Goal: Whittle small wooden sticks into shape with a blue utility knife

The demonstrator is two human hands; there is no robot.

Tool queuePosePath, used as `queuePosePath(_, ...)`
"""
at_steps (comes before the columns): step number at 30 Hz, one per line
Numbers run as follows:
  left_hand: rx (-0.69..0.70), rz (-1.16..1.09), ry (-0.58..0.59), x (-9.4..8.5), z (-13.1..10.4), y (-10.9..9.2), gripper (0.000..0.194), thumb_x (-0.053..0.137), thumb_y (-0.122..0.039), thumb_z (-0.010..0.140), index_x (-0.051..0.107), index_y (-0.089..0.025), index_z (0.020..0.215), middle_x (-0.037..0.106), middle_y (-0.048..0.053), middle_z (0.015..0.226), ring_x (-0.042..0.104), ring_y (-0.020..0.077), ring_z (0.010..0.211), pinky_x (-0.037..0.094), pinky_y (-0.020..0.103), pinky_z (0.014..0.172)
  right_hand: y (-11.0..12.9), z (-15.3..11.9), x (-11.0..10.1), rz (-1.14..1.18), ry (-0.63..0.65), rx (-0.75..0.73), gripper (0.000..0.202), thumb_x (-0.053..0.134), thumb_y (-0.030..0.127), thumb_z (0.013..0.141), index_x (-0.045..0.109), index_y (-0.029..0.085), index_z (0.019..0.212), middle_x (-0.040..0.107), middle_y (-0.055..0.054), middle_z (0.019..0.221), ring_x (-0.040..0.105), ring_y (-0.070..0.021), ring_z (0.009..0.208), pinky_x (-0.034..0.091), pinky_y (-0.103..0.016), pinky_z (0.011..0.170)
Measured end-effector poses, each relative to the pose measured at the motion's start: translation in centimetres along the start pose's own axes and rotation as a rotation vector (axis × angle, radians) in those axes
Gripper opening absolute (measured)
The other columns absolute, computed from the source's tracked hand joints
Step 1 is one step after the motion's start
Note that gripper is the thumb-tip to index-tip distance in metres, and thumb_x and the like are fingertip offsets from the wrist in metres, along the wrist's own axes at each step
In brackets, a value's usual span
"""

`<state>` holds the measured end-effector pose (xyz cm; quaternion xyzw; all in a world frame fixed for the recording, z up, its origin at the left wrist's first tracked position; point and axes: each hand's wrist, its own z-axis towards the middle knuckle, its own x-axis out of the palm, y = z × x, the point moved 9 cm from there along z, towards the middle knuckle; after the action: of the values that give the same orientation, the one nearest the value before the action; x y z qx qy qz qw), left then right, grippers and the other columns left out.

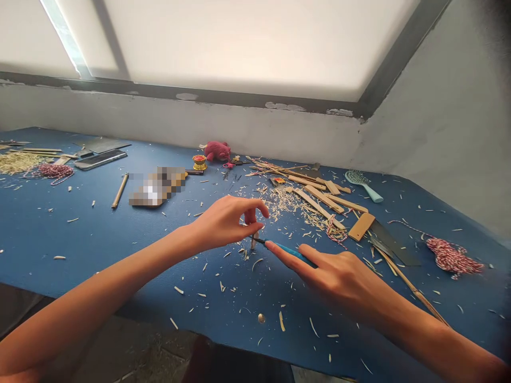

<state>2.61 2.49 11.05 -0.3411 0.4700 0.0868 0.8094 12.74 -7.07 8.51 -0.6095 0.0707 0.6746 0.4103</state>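
Near the middle of the blue table (151,282), my left hand (229,221) is bent over a small pale stick (254,242), which stands roughly upright between my fingers and the tabletop. My right hand (331,271) is wrapped round a tool with a blue handle (293,252), its forefinger stretched along the handle. The dark tip of the tool touches the small stick just below my left thumb. Thin pale shavings lie on the table around both hands.
Bamboo strips (319,197) and shavings lie beyond my right hand, with a green hairbrush (364,185) behind. Red-and-white string (451,257) is at the right. A red plush toy (217,151), a small gold dish (199,163) and a short stick (120,190) lie farther back.
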Motion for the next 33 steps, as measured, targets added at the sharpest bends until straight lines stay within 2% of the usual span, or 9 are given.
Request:
queuePosePath(6, 0.013, 0.034, 0.020, 0.0, -0.3, -0.6, 0.021, 0.054, -0.029, 0.081, 0.065, -0.024, 0.098, 0.069, -0.001, 0.078, 0.059, 0.0116, 0.069, 0.038, 0.025, 0.063, 0.3, -0.6, 0.1, -0.005, -0.013, 0.011, 0.069, 0.029, -0.001, 0.080, 0.019, 0.021, 0.145, 0.050, 0.001, 0.072, 0.028, -0.0055, 0.041, 0.024, -0.022, 0.040)
queuePosePath(11, -0.008, 0.074, 0.037, 0.1, -0.4, -0.4, 0.017, 0.055, -0.029, 0.081, 0.066, -0.026, 0.094, 0.068, -0.004, 0.074, 0.058, 0.0096, 0.064, 0.037, 0.025, 0.061, 0.9, -1.1, 1.3, 0.004, 0.023, 0.061, 0.069, 0.032, 0.001, 0.081, 0.016, 0.019, 0.146, 0.047, 0.001, 0.071, 0.029, -0.0065, 0.042, 0.027, -0.022, 0.041)
queuePosePath(20, 0.007, 0.061, 0.065, 0.0, -0.5, -0.5, 0.016, 0.054, -0.026, 0.080, 0.067, -0.021, 0.089, 0.068, -0.001, 0.070, 0.057, 0.0098, 0.059, 0.036, 0.024, 0.057, 2.0, -1.7, 2.9, 0.058, -0.020, 0.120, 0.071, 0.035, 0.003, 0.081, 0.013, 0.018, 0.147, 0.049, 0.001, 0.074, 0.037, -0.0095, 0.044, 0.032, -0.024, 0.042)
queuePosePath(29, 0.027, 0.017, 0.083, 0.2, -0.6, -0.6, 0.016, 0.055, -0.027, 0.081, 0.066, -0.022, 0.091, 0.068, -0.002, 0.071, 0.059, 0.0090, 0.061, 0.039, 0.023, 0.059, 2.4, -1.8, 2.4, 0.048, 0.007, 0.160, 0.072, 0.035, 0.002, 0.080, 0.013, 0.019, 0.147, 0.052, 0.000, 0.075, 0.039, -0.0094, 0.043, 0.033, -0.025, 0.042)
queuePosePath(33, 0.048, 0.062, 0.042, 0.6, -0.7, -1.3, 0.015, 0.054, -0.027, 0.082, 0.065, -0.023, 0.091, 0.069, -0.002, 0.076, 0.060, 0.0100, 0.065, 0.040, 0.024, 0.062, 3.0, -2.3, 2.2, -0.015, 0.020, 0.159, 0.074, 0.033, 0.000, 0.079, 0.011, 0.018, 0.147, 0.053, -0.002, 0.076, 0.043, -0.0094, 0.045, 0.032, -0.024, 0.042)
